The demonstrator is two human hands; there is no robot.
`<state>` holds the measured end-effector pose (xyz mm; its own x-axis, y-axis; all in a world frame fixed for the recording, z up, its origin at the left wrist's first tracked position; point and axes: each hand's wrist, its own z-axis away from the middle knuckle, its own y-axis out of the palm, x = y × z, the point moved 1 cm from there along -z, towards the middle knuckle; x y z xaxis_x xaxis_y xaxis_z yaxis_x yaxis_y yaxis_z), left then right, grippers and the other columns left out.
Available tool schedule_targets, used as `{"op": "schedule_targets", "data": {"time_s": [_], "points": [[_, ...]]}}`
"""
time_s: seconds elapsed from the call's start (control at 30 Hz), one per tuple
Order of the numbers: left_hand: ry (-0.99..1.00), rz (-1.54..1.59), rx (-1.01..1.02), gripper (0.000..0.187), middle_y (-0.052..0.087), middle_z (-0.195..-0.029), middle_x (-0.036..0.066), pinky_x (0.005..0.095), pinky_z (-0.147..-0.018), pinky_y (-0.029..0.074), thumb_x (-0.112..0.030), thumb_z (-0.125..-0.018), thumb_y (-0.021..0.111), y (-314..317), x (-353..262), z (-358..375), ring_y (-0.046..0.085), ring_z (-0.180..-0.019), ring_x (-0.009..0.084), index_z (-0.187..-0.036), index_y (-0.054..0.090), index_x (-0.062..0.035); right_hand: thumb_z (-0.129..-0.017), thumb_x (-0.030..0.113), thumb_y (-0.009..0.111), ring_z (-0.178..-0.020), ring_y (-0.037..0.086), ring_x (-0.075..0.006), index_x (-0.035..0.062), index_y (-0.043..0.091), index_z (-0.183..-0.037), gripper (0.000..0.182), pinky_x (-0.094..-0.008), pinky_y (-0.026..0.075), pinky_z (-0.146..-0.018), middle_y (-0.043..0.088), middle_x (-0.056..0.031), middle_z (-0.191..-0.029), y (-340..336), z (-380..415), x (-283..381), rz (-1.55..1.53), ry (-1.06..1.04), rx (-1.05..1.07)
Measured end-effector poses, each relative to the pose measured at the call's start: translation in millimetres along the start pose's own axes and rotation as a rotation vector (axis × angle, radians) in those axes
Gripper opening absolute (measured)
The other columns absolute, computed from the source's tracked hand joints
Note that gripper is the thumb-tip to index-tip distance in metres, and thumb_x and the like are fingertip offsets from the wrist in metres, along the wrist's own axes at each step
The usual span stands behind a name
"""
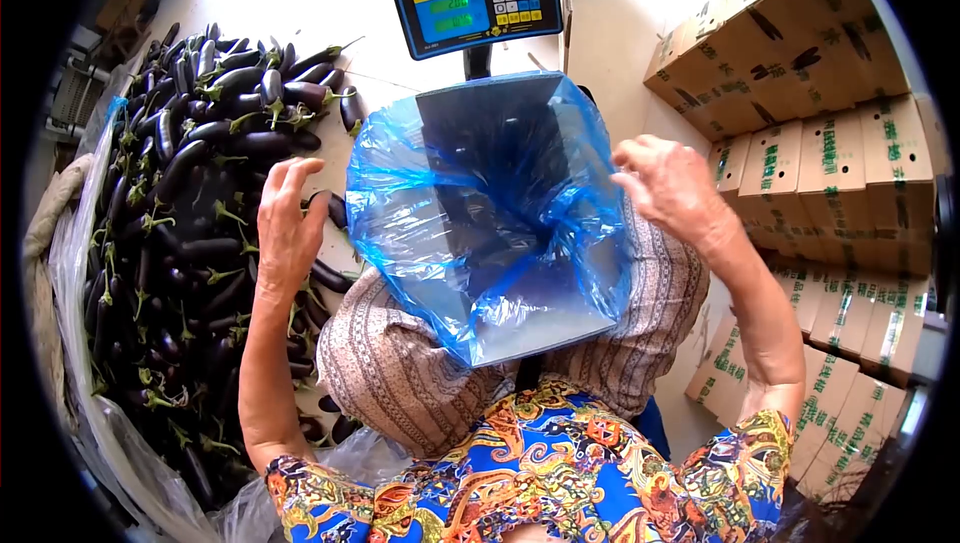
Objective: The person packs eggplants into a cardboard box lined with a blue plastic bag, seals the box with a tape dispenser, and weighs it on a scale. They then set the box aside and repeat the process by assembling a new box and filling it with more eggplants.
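A thin blue plastic bag (400, 213) lies spread over the weighing platform (545, 335) of a digital scale, its mouth opened wide and facing up. The scale's display head (476, 5) shows green lit digits behind the bag. Left of the bag is my left hand (290, 228), open and holding nothing, its fingers apart and bent toward the bag. My right hand (672, 191) is at the bag's right edge, fingers loosely curled and apart, fingertips right by the blue film. A large heap of dark purple eggplants (200, 243) lies beyond my left hand.
Printed cardboard boxes (790, 73) are stacked along the right side, with more rows (840, 183) nearer me. Clear plastic sheeting (75, 313) edges the eggplant heap on the left. My knees (385, 343) are on both sides of the scale, below the bag.
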<state>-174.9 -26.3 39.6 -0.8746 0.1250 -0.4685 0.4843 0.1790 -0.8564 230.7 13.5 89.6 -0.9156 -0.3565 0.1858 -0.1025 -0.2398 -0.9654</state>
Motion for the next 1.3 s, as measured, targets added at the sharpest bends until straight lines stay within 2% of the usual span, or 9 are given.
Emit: {"op": "schedule_targets", "data": {"time_s": [0.23,0.33,0.57,0.8,0.97,1.03,1.07,1.13,1.3], "points": [[0.583,-0.184,0.311,0.060,0.055,-0.120,0.011,0.0426,-0.097,0.040,-0.022,-0.066,0.084,88.2,-92.8,-36.0,0.053,-0.112,0.0301,-0.119,0.059,-0.0110,-0.082,0.015,0.066,-0.087,0.064,-0.0376,0.0064,0.063,-0.104,0.024,-0.0453,0.054,-0.076,0.063,-0.0185,-0.101,121.4,-47.3,44.8,-0.035,-0.401,0.266],[0.598,-0.510,0.744,0.030,0.061,-0.097,0.007,0.0400,-0.088,0.040,-0.012,-0.070,0.074,147.9,-68.5,-28.1,0.055,-0.098,0.0267,-0.098,0.067,-0.0094,-0.079,0.012,0.063,-0.095,0.065,-0.0344,0.0065,0.067,-0.100,0.022,-0.0427,0.054,-0.079,0.067,-0.0161,-0.104,160.3,-63.9,37.6,0.107,-0.342,0.348],[0.703,0.065,0.723,0.013,0.058,-0.086,0.007,0.0388,-0.082,0.039,-0.002,-0.076,0.063,85.7,-77.4,-15.7,0.054,-0.093,0.0271,-0.087,0.065,-0.0087,-0.081,0.016,0.062,-0.095,0.067,-0.0342,0.0061,0.073,-0.098,0.022,-0.0469,0.053,-0.084,0.069,-0.0175,-0.100,221.6,-110.4,36.2,0.405,-0.243,0.236],[0.210,0.649,0.383,0.033,0.062,-0.112,0.012,0.0387,-0.093,0.048,0.004,-0.080,0.068,33.2,-32.0,15.7,0.061,-0.105,0.0286,-0.112,0.066,-0.0044,-0.080,0.023,0.068,-0.113,0.064,-0.0325,0.0092,0.073,-0.111,0.035,-0.0452,0.052,-0.092,0.068,-0.0158,-0.120,251.6,-118.8,40.1,0.213,-0.079,0.737],[-0.530,0.800,-0.099,0.018,0.068,-0.102,0.007,0.0282,-0.082,0.052,-0.005,-0.094,0.058,18.6,54.5,94.5,0.065,-0.091,0.0146,-0.109,0.066,-0.0002,-0.086,0.036,0.065,-0.128,0.049,-0.0311,0.0039,0.054,-0.136,0.061,-0.0410,0.035,-0.111,0.053,-0.0191,-0.140,246.9,-132.3,43.8,-0.865,-0.136,0.738],[-0.825,0.916,-0.313,0.018,0.069,-0.097,0.004,0.0247,-0.079,0.052,-0.009,-0.097,0.057,21.5,114.4,149.4,0.065,-0.086,0.0115,-0.111,0.066,-0.0025,-0.092,0.036,0.058,-0.128,0.049,-0.0364,0.0029,0.056,-0.132,0.052,-0.0421,0.037,-0.109,0.053,-0.0229,-0.138,285.5,-132.8,34.7,-0.359,-0.322,0.368],[-0.961,0.936,-0.419,0.018,0.068,-0.097,0.004,0.0236,-0.079,0.052,-0.009,-0.097,0.057,21.0,134.1,174.7,0.065,-0.085,0.0105,-0.111,0.066,-0.0031,-0.095,0.032,0.053,-0.124,0.051,-0.0409,0.0015,0.058,-0.128,0.045,-0.0436,0.041,-0.105,0.055,-0.0251,-0.135,270.6,-135.4,52.6,-0.201,-0.044,0.512],[-1.109,0.830,-0.535,0.019,0.069,-0.094,0.004,0.0233,-0.075,0.053,-0.011,-0.095,0.058,29.2,176.9,242.1,0.065,-0.081,0.0109,-0.110,0.065,-0.0023,-0.096,0.029,0.051,-0.120,0.054,-0.0416,0.0020,0.059,-0.126,0.041,-0.0447,0.044,-0.101,0.057,-0.0234,-0.133,305.6,-136.6,39.7,-0.713,0.265,0.318],[-1.467,0.777,-0.542,0.017,0.067,-0.090,0.004,0.0223,-0.063,0.052,-0.007,-0.092,0.058,72.5,205.3,377.3,0.064,-0.074,0.0118,-0.107,0.064,-0.0021,-0.096,0.028,0.052,-0.122,0.053,-0.0398,0.0029,0.059,-0.126,0.039,-0.0438,0.043,-0.103,0.057,-0.0217,-0.134,287.3,-125.9,25.7,-0.324,-0.053,0.503]]}}
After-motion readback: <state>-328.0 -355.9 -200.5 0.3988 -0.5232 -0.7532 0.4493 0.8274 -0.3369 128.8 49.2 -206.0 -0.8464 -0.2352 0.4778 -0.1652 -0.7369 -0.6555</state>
